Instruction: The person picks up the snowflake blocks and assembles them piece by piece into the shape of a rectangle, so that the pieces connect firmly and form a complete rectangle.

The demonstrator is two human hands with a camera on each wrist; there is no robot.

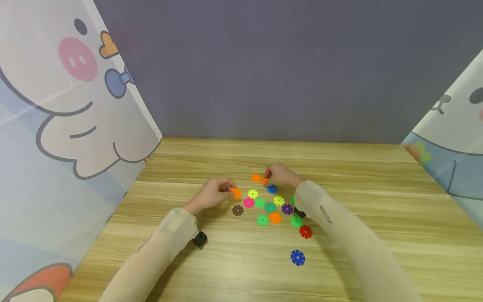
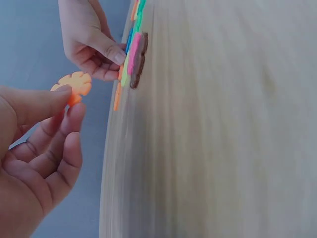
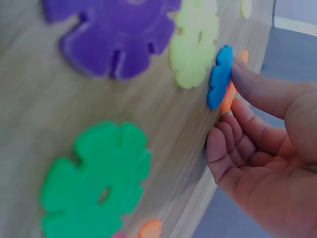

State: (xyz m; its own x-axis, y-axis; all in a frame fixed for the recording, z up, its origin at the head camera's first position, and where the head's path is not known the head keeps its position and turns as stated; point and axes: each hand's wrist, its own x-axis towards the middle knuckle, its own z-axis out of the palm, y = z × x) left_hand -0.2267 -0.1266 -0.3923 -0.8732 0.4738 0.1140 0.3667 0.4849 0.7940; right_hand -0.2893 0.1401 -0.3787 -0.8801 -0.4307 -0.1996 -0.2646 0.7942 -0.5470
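Observation:
My left hand (image 1: 216,193) pinches an orange interlocking disc (image 2: 75,85) between thumb and fingertips, raised off the table in the left wrist view. Across from it, my right hand (image 1: 281,175) holds another orange interlocking disc (image 3: 228,97) by its edge, low over the table. A blue disc (image 1: 271,189) lies right beside those fingers and partly covers the held piece in the right wrist view. Just left of the right hand is a third orange disc (image 1: 256,178). Nearest the left hand on the table are a yellow disc (image 1: 253,193) and a brown disc (image 1: 237,210).
Several more notched discs lie flat on the wooden table (image 1: 226,268), among them pink (image 1: 248,203), purple (image 1: 287,209), green (image 1: 262,220) and red (image 1: 306,232). A dark blue disc (image 1: 297,257) sits apart, closer to the front. Behind the table stands a grey panel (image 1: 264,75).

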